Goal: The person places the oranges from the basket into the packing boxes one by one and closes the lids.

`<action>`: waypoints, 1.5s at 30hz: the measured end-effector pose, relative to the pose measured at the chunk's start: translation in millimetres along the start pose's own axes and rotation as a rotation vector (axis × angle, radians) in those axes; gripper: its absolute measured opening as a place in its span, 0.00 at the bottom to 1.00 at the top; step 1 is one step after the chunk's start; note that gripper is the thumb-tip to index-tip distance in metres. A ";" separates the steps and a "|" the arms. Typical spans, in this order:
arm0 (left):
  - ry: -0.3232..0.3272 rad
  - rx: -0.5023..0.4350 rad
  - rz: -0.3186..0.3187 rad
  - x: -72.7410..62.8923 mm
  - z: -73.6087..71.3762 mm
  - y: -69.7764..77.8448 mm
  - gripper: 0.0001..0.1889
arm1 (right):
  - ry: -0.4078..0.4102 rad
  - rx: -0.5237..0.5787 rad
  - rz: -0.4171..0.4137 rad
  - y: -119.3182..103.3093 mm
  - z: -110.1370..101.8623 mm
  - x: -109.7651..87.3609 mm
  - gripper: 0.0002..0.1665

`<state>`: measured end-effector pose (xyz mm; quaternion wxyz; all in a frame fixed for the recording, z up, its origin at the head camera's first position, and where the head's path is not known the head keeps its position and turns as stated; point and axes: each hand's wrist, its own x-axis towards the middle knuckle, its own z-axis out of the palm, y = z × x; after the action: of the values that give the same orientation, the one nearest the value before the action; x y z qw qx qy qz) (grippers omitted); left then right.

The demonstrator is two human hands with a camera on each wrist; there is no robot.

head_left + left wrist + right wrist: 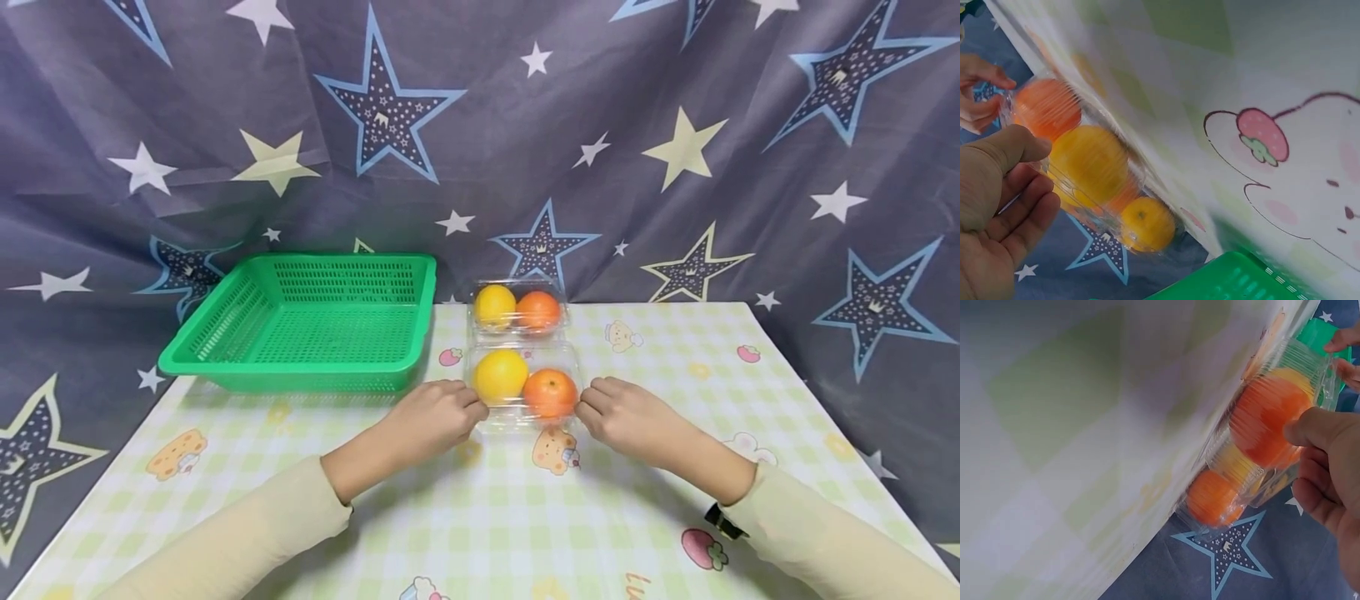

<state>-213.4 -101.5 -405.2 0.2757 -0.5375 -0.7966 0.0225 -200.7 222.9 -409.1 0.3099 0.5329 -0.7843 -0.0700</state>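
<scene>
Near the middle of the table stands a clear plastic fruit box (517,408), holding a yellow fruit (501,377) and an orange-coloured fruit (551,393). My left hand (438,412) pinches its front left corner between thumb and fingers, as the left wrist view shows from close by. At the front right corner, my right hand (628,419) pinches the rim; its thumb (1316,428) lies against the plastic. Just behind is a second clear box (519,327) with another yellow fruit (495,306) and another orange-coloured fruit (538,311). Part of each hand's fingertips is hidden.
A green perforated plastic basket (300,367) with nothing in it stands at the back left of the table. The checked tablecloth (465,533) reaches back to a dark star-patterned curtain (480,150). A dark band (724,523) shows at the right sleeve.
</scene>
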 end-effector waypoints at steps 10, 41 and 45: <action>-0.025 0.058 0.048 1.9 -0.5 -1.2 0.10 | 0.002 -0.011 0.000 -3.0 1.3 2.4 0.15; -0.033 -0.107 -0.034 -0.8 -2.2 -2.1 0.04 | 0.006 0.218 0.103 5.8 -4.4 -0.6 0.10; 0.057 -0.152 -0.057 1.7 -4.7 -3.2 0.07 | 0.055 0.235 0.135 9.2 -9.4 3.8 0.09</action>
<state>-214.3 -102.6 -399.5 0.2570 -0.5344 -0.8028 -0.0611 -203.6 225.6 -396.0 0.2705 0.5131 -0.8125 0.0580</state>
